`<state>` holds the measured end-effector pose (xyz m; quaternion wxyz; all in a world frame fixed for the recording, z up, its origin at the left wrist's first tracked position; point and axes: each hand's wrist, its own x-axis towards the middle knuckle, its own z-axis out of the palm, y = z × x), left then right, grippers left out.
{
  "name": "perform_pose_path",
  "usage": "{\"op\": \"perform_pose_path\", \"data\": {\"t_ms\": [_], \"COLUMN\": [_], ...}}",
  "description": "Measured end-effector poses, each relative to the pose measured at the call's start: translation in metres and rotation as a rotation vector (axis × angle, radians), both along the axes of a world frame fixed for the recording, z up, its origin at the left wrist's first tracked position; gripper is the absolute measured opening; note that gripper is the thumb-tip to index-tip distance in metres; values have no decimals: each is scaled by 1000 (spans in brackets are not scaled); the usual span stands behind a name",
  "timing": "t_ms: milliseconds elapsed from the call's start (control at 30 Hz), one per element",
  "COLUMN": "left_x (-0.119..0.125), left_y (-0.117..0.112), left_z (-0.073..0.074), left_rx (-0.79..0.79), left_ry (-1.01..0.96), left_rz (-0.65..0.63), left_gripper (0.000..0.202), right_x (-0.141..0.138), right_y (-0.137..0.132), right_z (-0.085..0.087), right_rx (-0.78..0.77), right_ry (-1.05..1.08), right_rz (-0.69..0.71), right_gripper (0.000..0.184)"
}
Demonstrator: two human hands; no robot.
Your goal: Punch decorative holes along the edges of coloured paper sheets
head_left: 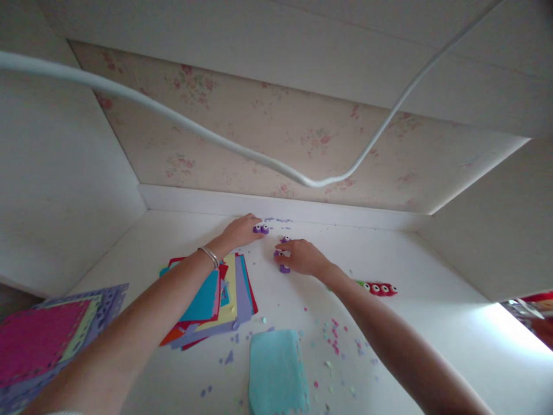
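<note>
My left hand (pixel 242 231), with a silver bangle on its wrist, reaches to the back of the white tabletop. Its thumb and fingers close on a small purple piece with two googly eyes (pixel 260 229). To the right, my right hand (pixel 302 257) has its thumb and fingertips on more purple googly-eyed pieces (pixel 284 268), which it partly hides. Several eyes in a line mark a red googly-eyed piece (pixel 382 289) beyond my right forearm, with a bit of green at its left end. Purple paper bits (pixel 279 220) lie along the back edge.
Fanned coloured sheets (pixel 245 288) lie under my left forearm. Punched pink and purple sheets (pixel 43 340) are at far left. A light blue sheet (pixel 277 369) rests in front, with paper dots (pixel 334 337) scattered near it. A white cable (pixel 207 134) hangs across the view.
</note>
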<state>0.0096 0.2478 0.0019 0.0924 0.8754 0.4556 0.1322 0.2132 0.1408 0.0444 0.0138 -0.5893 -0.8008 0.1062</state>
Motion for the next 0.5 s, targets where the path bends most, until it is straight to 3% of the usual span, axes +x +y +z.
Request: {"op": "perform_pose_path", "data": {"t_ms": [233, 500], "left_x": [15, 18], "left_y": [3, -1], "left_z": [-1, 1], "left_rx": [-11, 32], "left_ry": [36, 57], "left_rz": [27, 16], "left_gripper": [29, 34], "right_x": [-10, -13], "right_y": [41, 70], "right_z": [-2, 7], "right_rx": [-50, -45], "right_ry": [-52, -110], "right_rz": [23, 16], "right_gripper": [21, 23]}}
